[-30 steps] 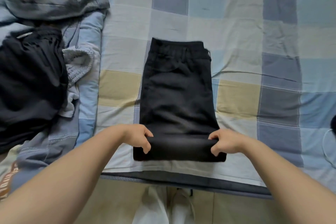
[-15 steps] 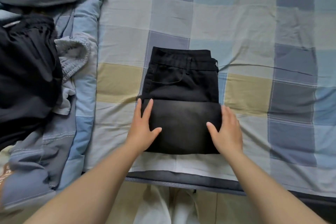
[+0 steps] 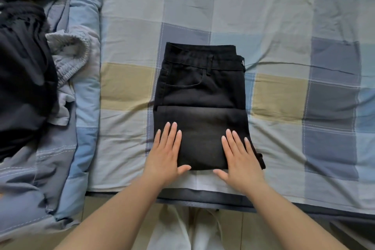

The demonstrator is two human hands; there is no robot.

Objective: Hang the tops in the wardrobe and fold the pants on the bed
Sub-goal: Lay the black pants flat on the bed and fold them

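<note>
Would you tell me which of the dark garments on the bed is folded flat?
The black jeans under both hands, mid-bed; the black garment at left lies crumpled.

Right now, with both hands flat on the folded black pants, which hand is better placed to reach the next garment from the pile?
Left. The left hand rests on the black pants on the side nearer the clothes pile, which lies along the bed's left. The right hand would likely have to cross over.

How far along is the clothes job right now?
Done: the black denim pants lie folded on the checked bedsheet. In hand: the left hand and right hand press flat on the fold. Left: the heap of dark and grey clothes on the left lies unsorted.
</note>
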